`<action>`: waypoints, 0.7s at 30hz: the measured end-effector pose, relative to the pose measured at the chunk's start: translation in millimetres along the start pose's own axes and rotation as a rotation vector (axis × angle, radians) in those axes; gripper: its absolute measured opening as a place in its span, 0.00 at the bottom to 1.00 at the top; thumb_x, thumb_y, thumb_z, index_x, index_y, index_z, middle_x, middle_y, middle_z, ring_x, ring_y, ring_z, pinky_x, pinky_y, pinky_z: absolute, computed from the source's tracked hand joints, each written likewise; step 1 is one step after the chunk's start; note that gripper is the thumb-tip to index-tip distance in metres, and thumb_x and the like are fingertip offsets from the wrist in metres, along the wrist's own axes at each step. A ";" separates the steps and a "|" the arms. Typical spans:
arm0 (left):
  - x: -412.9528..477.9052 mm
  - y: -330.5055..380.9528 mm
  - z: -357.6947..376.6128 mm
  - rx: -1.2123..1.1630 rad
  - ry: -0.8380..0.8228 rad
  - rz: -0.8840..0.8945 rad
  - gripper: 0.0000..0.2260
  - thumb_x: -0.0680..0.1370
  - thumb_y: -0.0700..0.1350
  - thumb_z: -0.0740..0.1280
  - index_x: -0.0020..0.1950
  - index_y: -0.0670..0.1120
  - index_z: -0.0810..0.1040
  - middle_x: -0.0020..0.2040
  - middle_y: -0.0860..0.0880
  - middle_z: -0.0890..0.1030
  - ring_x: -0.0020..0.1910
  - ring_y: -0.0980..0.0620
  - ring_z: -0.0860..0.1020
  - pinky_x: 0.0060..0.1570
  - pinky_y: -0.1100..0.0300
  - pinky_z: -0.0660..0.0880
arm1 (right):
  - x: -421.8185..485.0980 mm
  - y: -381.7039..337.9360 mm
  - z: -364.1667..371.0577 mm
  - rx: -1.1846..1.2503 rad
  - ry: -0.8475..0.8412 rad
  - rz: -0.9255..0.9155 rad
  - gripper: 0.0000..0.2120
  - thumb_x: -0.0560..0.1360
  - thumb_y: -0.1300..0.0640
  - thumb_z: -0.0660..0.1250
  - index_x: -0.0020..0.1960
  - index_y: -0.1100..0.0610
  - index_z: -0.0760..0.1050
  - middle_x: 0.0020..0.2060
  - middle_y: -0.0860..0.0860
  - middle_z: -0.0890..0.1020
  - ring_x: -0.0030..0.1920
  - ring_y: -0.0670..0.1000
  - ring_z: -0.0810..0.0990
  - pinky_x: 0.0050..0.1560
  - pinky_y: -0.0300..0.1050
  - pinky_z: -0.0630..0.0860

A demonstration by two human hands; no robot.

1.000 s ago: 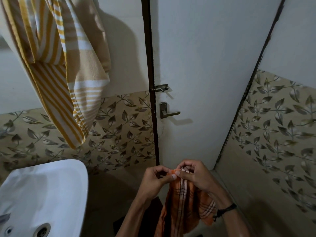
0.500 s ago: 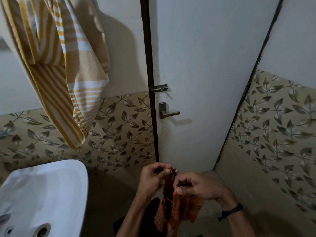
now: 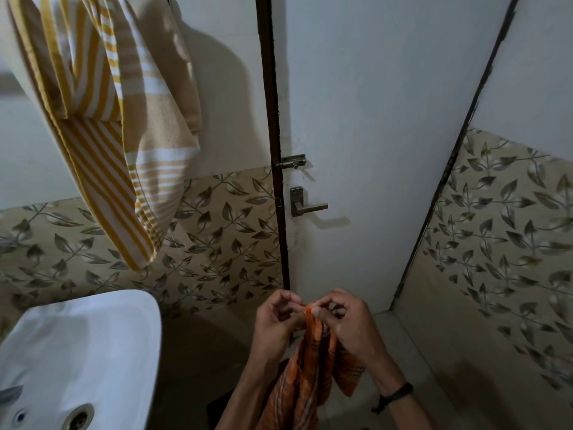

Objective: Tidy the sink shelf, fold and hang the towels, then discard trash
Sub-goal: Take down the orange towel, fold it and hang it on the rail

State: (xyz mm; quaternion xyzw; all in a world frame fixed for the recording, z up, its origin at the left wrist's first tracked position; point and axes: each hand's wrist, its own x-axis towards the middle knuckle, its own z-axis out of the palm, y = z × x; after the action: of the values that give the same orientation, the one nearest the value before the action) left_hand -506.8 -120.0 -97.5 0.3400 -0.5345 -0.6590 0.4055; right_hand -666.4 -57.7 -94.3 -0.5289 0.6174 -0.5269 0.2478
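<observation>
An orange checked towel (image 3: 305, 373) hangs bunched in front of me, low in the middle of the view. My left hand (image 3: 276, 321) and my right hand (image 3: 348, 321) pinch its top edge side by side, fingertips almost touching. The cloth drops between my forearms and its lower end runs out of view. A yellow and white striped towel (image 3: 124, 125) hangs on the wall at upper left, draped unevenly with one corner pointing down.
A white sink (image 3: 93, 342) juts in at lower left, its drain (image 3: 77, 415) near the bottom edge. Straight ahead is a closed white door (image 3: 372, 119) with a latch (image 3: 293, 163) and lever handle (image 3: 307, 206). Leaf-patterned tiled walls close in left and right.
The towel was spread flat between my hands, then gathered into a narrow bunch. My hands dipped and have come back together at its top edge.
</observation>
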 end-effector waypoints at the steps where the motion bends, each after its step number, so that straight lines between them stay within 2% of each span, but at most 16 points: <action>1: 0.1 0.1 -0.7 -0.008 -0.004 -0.001 0.11 0.74 0.28 0.73 0.47 0.44 0.80 0.41 0.38 0.83 0.41 0.44 0.83 0.44 0.52 0.80 | -0.3 -0.5 0.8 0.015 0.016 0.002 0.10 0.73 0.61 0.76 0.41 0.46 0.82 0.41 0.44 0.82 0.42 0.46 0.83 0.40 0.36 0.77; 5: -2.8 2.7 -2.1 -0.013 -0.025 0.004 0.10 0.74 0.30 0.73 0.50 0.42 0.78 0.42 0.38 0.84 0.43 0.43 0.83 0.47 0.50 0.80 | 0.8 -2.5 -1.0 0.025 -0.002 -0.003 0.09 0.73 0.61 0.76 0.42 0.48 0.81 0.42 0.45 0.82 0.41 0.47 0.83 0.38 0.41 0.79; 9: -5.5 8.3 -1.1 -0.018 -0.080 0.007 0.10 0.76 0.34 0.73 0.54 0.40 0.77 0.43 0.42 0.84 0.44 0.47 0.83 0.49 0.52 0.80 | 1.7 -3.2 -3.7 0.015 -0.016 -0.012 0.09 0.75 0.62 0.74 0.43 0.48 0.80 0.49 0.42 0.84 0.47 0.41 0.83 0.42 0.37 0.78; 11: -4.0 8.5 -0.3 0.006 -0.095 0.003 0.13 0.75 0.36 0.75 0.56 0.40 0.77 0.45 0.41 0.84 0.48 0.45 0.83 0.52 0.52 0.80 | 2.3 -4.8 -4.9 0.020 -0.026 0.021 0.08 0.76 0.60 0.74 0.43 0.49 0.79 0.45 0.45 0.86 0.36 0.40 0.83 0.36 0.35 0.76; 13: -1.6 8.2 2.5 0.044 -0.082 0.019 0.12 0.74 0.33 0.75 0.55 0.40 0.78 0.45 0.43 0.83 0.48 0.45 0.82 0.52 0.54 0.80 | 3.8 -5.3 -4.6 0.030 -0.030 0.041 0.06 0.75 0.57 0.74 0.43 0.48 0.79 0.39 0.47 0.85 0.31 0.47 0.82 0.31 0.42 0.78; 15: 1.2 9.1 4.8 0.075 -0.064 0.043 0.09 0.75 0.31 0.73 0.53 0.40 0.79 0.44 0.45 0.82 0.48 0.47 0.81 0.50 0.56 0.80 | 6.2 -4.8 -3.8 0.057 -0.025 0.034 0.04 0.73 0.52 0.75 0.44 0.48 0.80 0.43 0.47 0.83 0.39 0.50 0.84 0.38 0.49 0.81; 16: 2.7 10.8 5.8 0.085 -0.062 0.051 0.09 0.76 0.30 0.72 0.53 0.40 0.79 0.43 0.47 0.82 0.47 0.48 0.81 0.49 0.57 0.79 | 7.4 -2.8 -4.0 0.077 -0.029 0.019 0.06 0.71 0.48 0.76 0.44 0.47 0.80 0.46 0.46 0.82 0.43 0.49 0.84 0.41 0.49 0.82; 18: 5.7 14.6 6.7 0.086 -0.056 0.060 0.09 0.76 0.29 0.70 0.53 0.40 0.79 0.44 0.47 0.83 0.47 0.49 0.82 0.48 0.57 0.79 | 10.1 1.9 -7.9 0.105 -0.061 0.023 0.09 0.70 0.48 0.77 0.46 0.48 0.80 0.50 0.47 0.78 0.45 0.49 0.84 0.42 0.44 0.81; 21: 8.2 22.2 7.0 0.110 -0.027 0.090 0.08 0.77 0.32 0.69 0.52 0.44 0.80 0.47 0.40 0.82 0.48 0.44 0.82 0.50 0.51 0.79 | 11.5 13.8 -16.1 0.011 -0.130 0.028 0.09 0.71 0.57 0.78 0.45 0.51 0.79 0.48 0.51 0.76 0.42 0.43 0.81 0.42 0.32 0.75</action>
State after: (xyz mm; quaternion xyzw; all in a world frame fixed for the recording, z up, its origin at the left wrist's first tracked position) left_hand -512.7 -126.5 -74.5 0.3286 -0.5900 -0.6143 0.4081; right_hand -689.4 -63.5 -98.9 -0.5520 0.6043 -0.4915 0.2976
